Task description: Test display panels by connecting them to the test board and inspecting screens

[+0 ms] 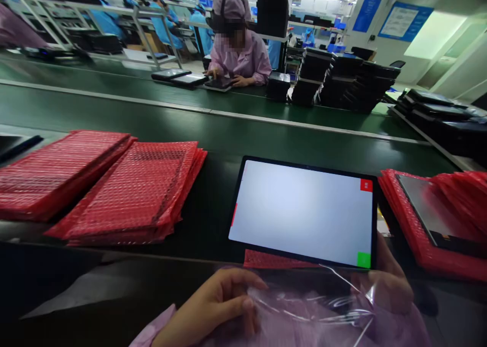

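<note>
The step in hand seems to be handling clear plastic film (312, 311) at the lit tablet (300, 210): left fingers (238, 307) pinch the film below it, while the right hand (391, 281) grips its lower-right corner. The next move probably needs a steady tablet (film drapes across that hand). Red bubble-wrap pouches (133, 189) lie left of it; others (405, 225) crowd its right.

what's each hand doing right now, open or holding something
Left hand: closed, holding the clear, thin plastic film.
Right hand: closed, holding the black-framed rectangular tablet with a lit white screen near its lower right corner.
</note>
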Action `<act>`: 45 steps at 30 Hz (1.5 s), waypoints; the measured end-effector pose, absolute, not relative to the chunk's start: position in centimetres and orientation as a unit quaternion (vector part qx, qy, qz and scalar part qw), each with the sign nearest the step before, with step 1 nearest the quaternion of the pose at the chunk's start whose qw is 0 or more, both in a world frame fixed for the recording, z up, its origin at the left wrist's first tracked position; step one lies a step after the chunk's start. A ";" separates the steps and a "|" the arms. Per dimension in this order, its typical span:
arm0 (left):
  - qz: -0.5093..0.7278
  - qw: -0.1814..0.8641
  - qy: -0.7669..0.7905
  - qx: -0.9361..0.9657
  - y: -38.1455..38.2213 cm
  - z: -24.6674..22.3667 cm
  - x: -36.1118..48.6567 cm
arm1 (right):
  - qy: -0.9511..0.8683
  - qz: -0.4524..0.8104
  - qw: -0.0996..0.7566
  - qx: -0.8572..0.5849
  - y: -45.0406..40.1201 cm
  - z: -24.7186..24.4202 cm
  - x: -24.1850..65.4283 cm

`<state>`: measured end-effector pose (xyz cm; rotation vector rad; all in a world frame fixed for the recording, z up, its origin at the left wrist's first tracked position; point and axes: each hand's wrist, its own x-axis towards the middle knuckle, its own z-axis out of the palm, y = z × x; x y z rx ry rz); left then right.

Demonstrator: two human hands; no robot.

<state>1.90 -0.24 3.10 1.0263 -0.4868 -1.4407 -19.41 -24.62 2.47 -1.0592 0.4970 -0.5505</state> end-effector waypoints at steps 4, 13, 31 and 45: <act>-0.618 0.602 -0.194 0.468 -0.5 2.3 2.3 | 0.200 -0.267 0.831 -0.445 -24.0 3.1 -18.5; -0.597 0.587 -0.142 0.528 -0.2 1.0 2.6 | 0.179 -0.285 0.824 -0.456 -23.2 3.9 -17.0; -0.497 0.580 -0.162 0.625 -0.7 2.2 4.6 | 0.117 -0.279 0.839 -0.453 -23.7 2.9 -16.1; -0.465 0.574 -0.136 0.660 0.5 2.0 6.1 | 0.069 -0.261 0.830 -0.488 -23.2 2.7 -15.4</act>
